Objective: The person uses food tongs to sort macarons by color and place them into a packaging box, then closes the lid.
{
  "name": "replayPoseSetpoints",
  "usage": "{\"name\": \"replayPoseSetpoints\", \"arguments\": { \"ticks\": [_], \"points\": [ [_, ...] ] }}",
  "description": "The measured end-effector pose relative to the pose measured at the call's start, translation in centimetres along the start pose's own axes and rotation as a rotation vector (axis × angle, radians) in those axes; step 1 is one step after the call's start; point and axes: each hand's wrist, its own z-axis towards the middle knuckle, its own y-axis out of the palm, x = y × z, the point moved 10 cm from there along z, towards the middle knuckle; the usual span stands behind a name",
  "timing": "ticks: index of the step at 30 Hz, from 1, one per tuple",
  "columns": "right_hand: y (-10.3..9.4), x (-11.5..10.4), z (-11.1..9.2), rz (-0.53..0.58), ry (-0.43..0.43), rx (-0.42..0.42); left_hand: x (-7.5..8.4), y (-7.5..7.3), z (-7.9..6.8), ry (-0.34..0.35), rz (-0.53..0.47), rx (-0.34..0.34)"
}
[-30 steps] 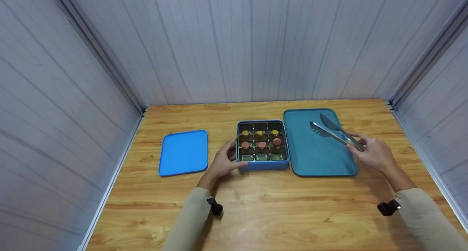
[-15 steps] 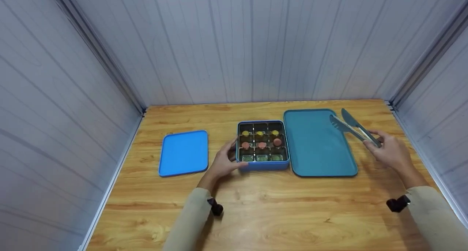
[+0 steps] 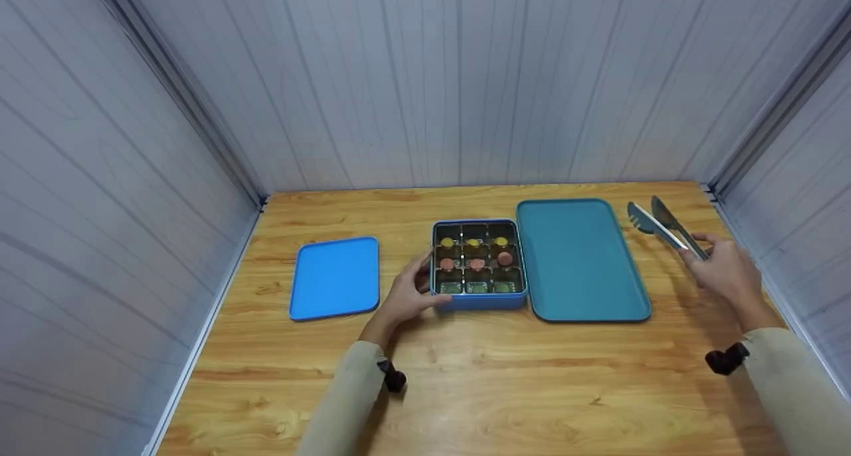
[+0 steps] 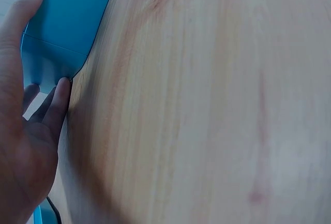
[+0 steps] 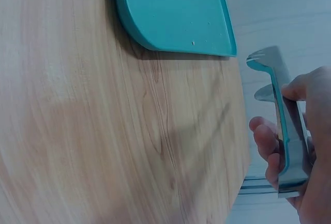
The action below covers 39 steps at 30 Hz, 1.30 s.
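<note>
A blue box with a divided dark insert stands mid-table. Its back row of compartments holds yellow pieces, the middle row pinkish round pieces, the front row greenish ones. My left hand holds the box's front left corner. In the left wrist view the thumb lies on one wall and the fingers against the adjoining one. My right hand grips metal tongs with grey-teal tips by the handle end, raised over the table's right side. The tongs' tips are apart with nothing between them.
A teal tray lies against the box's right side, with a few tiny crumbs on it in the right wrist view. A flat blue lid lies to the left. Pale panel walls enclose the table on the back and sides.
My right hand has moved right with the tongs, from over the tray to beyond its right edge. The left hand and the box have stayed put.
</note>
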Motion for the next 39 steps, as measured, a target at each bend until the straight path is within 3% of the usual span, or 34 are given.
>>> {"name": "replayPoseSetpoints", "arguments": {
  "ticks": [17, 26, 39],
  "points": [
    [1.9, 2.5, 0.1, 0.015, 0.119, -0.042, -0.3, 0.0, 0.0, -0.005, 0.016, 0.001],
    [2.5, 2.6, 0.3, 0.007, 0.153, -0.075, -0.4, -0.2, 0.0, -0.01, 0.058, 0.014],
    [2.3, 1.9, 0.2, -0.065, 0.122, -0.003, -0.4, -0.1, 0.0, -0.013, 0.022, 0.013]
  ]
}}
